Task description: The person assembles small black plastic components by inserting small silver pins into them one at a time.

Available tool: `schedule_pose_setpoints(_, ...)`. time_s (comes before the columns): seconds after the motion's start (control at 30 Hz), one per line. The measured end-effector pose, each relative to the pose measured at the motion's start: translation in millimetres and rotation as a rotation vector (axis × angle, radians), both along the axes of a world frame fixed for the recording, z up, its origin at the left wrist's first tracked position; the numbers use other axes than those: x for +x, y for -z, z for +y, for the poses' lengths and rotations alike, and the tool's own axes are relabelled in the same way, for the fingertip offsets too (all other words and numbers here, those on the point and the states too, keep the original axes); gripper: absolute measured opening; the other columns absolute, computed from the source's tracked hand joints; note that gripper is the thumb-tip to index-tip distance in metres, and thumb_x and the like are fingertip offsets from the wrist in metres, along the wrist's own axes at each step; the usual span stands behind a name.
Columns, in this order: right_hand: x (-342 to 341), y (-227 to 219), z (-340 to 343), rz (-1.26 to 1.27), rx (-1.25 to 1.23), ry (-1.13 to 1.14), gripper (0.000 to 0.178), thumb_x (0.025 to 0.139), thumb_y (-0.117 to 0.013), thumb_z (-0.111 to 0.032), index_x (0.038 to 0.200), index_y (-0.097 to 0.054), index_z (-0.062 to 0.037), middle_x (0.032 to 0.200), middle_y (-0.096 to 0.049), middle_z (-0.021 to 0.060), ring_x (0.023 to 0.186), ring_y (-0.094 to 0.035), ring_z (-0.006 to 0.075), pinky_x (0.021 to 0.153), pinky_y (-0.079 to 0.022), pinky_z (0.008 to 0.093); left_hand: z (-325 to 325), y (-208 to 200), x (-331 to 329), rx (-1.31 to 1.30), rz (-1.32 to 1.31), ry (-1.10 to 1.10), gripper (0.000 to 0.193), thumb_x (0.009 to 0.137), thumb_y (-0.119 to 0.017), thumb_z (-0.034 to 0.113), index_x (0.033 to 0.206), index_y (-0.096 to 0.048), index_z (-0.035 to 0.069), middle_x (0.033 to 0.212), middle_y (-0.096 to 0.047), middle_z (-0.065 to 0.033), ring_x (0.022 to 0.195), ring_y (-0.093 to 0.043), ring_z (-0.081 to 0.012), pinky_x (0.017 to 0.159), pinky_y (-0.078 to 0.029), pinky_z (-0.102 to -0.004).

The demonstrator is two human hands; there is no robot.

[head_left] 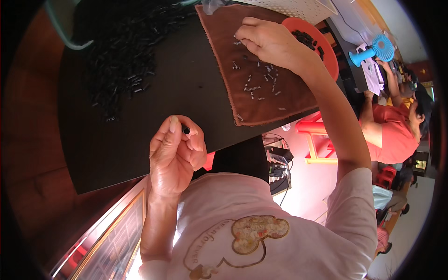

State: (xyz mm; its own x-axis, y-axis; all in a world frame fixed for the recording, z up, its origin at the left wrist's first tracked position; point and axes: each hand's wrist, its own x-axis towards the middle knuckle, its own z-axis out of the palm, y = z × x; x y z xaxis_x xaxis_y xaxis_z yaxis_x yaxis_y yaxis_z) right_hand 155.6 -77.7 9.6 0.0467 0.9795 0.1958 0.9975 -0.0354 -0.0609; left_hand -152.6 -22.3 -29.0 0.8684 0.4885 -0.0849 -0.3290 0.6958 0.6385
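My left hand (176,151) is raised near the front edge of the dark table (182,79), palm up. Between its thumb and fingers it grips a short black tube (186,130), with the round end showing. Over at the far side, my right hand (270,41) reaches across a brown cloth (217,35), fingertips pinched together close to the fabric. A small spring shows right beside these fingertips; whether they hold it I cannot make out. Several small metal springs (253,88) lie scattered on the cloth below this hand.
A large heap of black tubes (121,46) covers the table's far left. At the far right stands a red bowl (326,42) with dark pieces, next to a white perforated basket (298,8). A blue fan (380,48) and a person in red (396,130) are farther right.
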Motion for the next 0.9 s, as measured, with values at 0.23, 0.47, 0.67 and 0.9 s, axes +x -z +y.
schedule_pose_setpoints(0.23, -2, -2, 4, -0.073, -0.097, 0.028, 0.008, 0.088, -0.054, -0.01, 0.088, -0.06, -0.0052, 0.093, -0.057, 0.0083, 0.085, -0.061, 0.031, 0.07, -0.049, 0.045, 2, 3, -2, -0.02, -0.009, -0.008, 0.036, 0.106, -0.038, 0.032, 0.09, -0.052, 0.003, 0.071, -0.051, -0.0068, 0.047, -0.039, -0.0091, 0.039, -0.03, -0.0213)
schedule_pose_setpoints(0.47, 1, -7, -7, 0.136, 0.066, -0.094, 0.002, 0.086, -0.056, -0.003, 0.085, -0.055, -0.004, 0.082, -0.053, 0.0065, 0.067, -0.053, 0.0244, 0.059, -0.043, 0.0349, 4, 2, -2, -0.083, -0.021, 0.004, 0.034, 0.106, -0.04, 0.03, 0.09, -0.053, 0.003, 0.069, -0.053, -0.0061, 0.049, -0.044, -0.0097, 0.043, -0.031, -0.0226)
schedule_pose_setpoints(0.67, -15, -18, -9, 0.228, -0.054, -0.118, 0.006, 0.085, -0.058, -0.001, 0.09, -0.058, -0.0031, 0.084, -0.052, 0.0081, 0.068, -0.054, 0.0243, 0.06, -0.043, 0.0343, 5, 4, -3, -0.087, -0.019, 0.018, 0.034, 0.106, -0.04, 0.03, 0.09, -0.053, 0.003, 0.07, -0.053, -0.006, 0.05, -0.044, -0.0097, 0.043, -0.031, -0.0224)
schedule_pose_setpoints(0.9, -38, -19, -16, 0.165, -0.164, -0.127, 0.013, 0.085, -0.062, -0.005, 0.098, -0.062, -0.0026, 0.09, -0.056, 0.0102, 0.073, -0.059, 0.029, 0.065, -0.046, 0.0378, 5, 6, -3, -0.087, -0.031, 0.027, 0.035, 0.106, -0.039, 0.03, 0.09, -0.052, 0.002, 0.07, -0.053, -0.0062, 0.05, -0.043, -0.0094, 0.043, -0.031, -0.0224)
